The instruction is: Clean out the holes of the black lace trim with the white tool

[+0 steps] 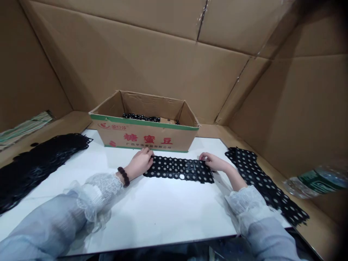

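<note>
A black strip with rows of pale round dots (174, 169) lies across the white board (163, 217), just in front of an open cardboard box. My left hand (141, 162) has its fingers closed on the strip's left end; a dark beaded band circles that wrist. At the opposite end, my right hand (213, 161) pinches the upper right corner. One dot low in the middle of the strip looks brighter white than the others.
The cardboard box (146, 136) with red print holds more dotted black pieces. Black pieces (40, 159) are heaped at the left. Dotted strips (263, 181) and a plastic bottle (318, 181) are at the right. Cardboard walls (152, 61) surround the board.
</note>
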Demonstrator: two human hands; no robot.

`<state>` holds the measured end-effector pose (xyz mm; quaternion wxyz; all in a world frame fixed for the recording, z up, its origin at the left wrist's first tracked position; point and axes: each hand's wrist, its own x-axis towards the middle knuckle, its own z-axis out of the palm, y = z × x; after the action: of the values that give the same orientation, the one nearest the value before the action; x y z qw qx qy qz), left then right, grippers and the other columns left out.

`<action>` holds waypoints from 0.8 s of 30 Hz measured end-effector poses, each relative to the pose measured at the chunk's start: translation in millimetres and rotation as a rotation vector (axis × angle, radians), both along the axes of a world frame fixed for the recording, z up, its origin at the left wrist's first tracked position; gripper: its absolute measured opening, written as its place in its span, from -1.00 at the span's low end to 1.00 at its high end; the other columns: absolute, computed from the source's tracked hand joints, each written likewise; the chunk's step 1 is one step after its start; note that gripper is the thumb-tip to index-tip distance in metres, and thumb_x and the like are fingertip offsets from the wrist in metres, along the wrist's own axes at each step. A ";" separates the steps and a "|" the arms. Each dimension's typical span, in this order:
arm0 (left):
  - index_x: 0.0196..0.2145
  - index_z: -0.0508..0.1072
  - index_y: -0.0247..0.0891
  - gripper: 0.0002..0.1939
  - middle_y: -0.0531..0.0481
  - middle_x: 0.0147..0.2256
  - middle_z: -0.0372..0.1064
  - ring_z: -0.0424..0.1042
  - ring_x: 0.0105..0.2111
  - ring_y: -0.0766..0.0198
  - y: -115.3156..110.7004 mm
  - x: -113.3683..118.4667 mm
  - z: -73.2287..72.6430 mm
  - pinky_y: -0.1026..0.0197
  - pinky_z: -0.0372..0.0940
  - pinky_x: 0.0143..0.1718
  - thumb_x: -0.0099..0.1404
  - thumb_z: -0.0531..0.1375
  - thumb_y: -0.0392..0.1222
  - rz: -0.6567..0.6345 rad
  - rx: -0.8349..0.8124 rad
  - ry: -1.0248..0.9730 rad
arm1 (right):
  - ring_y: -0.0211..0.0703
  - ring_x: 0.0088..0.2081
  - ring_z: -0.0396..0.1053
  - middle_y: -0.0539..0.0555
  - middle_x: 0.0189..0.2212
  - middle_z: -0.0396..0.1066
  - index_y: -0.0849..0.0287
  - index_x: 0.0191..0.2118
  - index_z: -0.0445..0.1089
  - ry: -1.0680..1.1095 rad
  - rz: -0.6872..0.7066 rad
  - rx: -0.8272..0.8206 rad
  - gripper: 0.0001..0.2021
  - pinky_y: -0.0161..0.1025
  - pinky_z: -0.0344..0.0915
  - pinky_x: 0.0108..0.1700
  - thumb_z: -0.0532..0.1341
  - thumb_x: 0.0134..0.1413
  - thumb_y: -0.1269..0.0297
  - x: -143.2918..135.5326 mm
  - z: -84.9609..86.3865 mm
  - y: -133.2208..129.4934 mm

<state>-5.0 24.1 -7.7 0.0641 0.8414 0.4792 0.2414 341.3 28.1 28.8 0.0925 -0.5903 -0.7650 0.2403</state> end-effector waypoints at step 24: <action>-0.36 0.32 -0.29 -0.82 0.02 -0.43 0.31 0.29 -0.42 0.28 11.3 -17.3 -6.5 0.25 0.20 -0.37 0.17 0.02 -0.14 -0.124 -0.464 -0.492 | -0.02 -0.24 0.20 0.19 -0.34 0.22 0.18 -0.34 0.17 -0.285 -0.283 0.887 -0.90 -0.18 0.17 -0.16 0.01 0.11 0.27 -9.3 34.3 -16.7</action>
<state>-22.3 35.4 -14.1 0.3821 0.7484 0.4396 0.3172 331.9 11.4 63.1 0.2611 -0.6192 -0.7110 -0.2071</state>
